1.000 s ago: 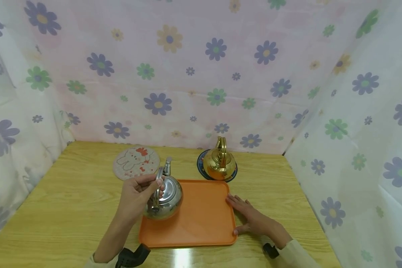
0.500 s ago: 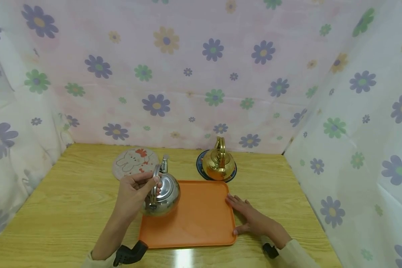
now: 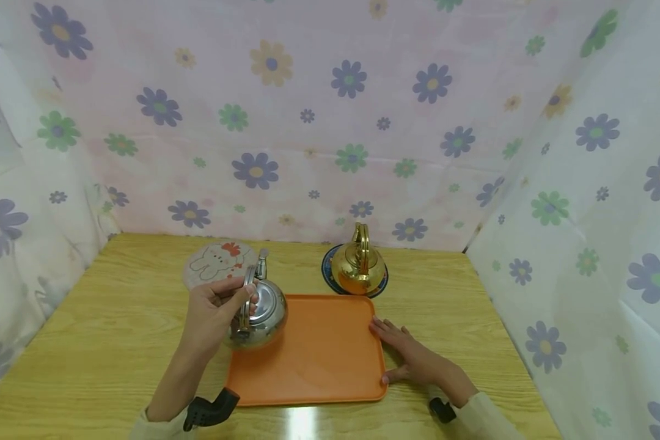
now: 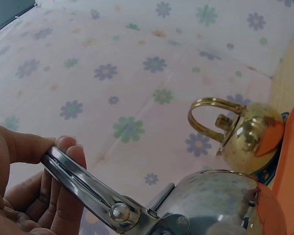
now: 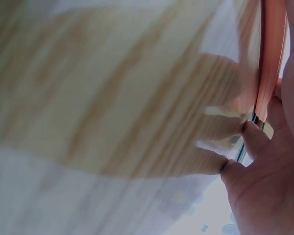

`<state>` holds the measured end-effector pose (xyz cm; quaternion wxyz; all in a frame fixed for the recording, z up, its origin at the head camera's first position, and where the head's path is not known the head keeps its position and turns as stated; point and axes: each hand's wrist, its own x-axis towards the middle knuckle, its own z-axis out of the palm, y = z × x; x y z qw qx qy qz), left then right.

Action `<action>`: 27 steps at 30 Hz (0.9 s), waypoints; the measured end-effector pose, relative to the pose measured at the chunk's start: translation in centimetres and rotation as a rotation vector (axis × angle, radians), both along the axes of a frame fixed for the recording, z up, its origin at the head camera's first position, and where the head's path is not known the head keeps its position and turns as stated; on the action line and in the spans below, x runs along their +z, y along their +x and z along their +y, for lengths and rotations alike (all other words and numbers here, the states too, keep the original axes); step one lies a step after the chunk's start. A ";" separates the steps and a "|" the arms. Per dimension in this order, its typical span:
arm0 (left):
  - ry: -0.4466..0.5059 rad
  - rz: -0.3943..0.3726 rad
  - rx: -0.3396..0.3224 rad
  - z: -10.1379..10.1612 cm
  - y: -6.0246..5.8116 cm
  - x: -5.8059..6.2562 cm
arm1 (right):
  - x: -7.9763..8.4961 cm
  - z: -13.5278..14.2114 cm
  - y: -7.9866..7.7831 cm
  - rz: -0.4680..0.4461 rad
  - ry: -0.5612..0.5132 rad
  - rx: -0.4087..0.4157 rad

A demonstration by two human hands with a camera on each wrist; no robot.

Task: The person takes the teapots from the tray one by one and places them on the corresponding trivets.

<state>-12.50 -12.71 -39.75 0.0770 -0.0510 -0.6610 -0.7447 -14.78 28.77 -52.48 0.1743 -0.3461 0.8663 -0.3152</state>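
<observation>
My left hand grips the upright handle of a silver kettle, thumb on one side and fingers on the other. The kettle is over the left end of an orange tray, its spout pointing to the back. In the left wrist view the curled fingers and thumb hold the metal handle, above the shiny kettle body. My right hand rests at the tray's right edge, fingers spread and thumb near the front corner. In the right wrist view its fingertips touch the wooden table beside the orange rim.
A round pale mat with a rabbit picture lies behind the silver kettle, partly covered by it and the left hand. Behind the tray, a gold kettle stands on a round blue mat. A flowered curtain encloses the table.
My left hand has carried the silver kettle left and slightly back, from farther over the tray towards its left edge and the rabbit mat. My right hand stays at the tray's edge.
</observation>
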 end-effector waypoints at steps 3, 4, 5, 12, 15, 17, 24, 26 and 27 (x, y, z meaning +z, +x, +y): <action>-0.022 -0.009 0.031 -0.2 -0.2 -0.1 | 0.1 0.0 0.0 0.000 -0.001 -0.003; -0.024 -0.008 0.042 -0.2 -0.2 -0.1 | 0.2 0.0 0.0 0.000 -0.002 -0.004; -0.023 -0.006 0.050 -0.3 -0.2 -0.1 | 0.2 -0.1 0.0 -0.002 -0.003 -0.004; 0.039 0.035 0.043 -1.0 -0.5 -0.5 | 0.3 -0.1 0.0 -0.013 -0.011 -0.002; 0.051 0.043 0.042 -1.2 -0.6 -0.6 | 0.3 -0.1 -0.1 -0.008 -0.011 -0.003; 0.068 0.047 0.036 -1.3 -0.7 -0.6 | 0.3 -0.2 -0.1 -0.010 -0.009 -0.005; 0.033 0.034 0.059 -1.7 -0.9 -0.8 | 0.2 -0.2 -0.1 -0.012 -0.010 -0.007; 0.017 0.025 0.062 -1.8 -1.0 -0.8 | 0.2 -0.1 -0.1 -0.011 -0.010 -0.006; 0.013 0.021 0.063 -1.9 -1.0 -0.8 | 0.1 -0.1 -0.1 -0.008 -0.010 -0.006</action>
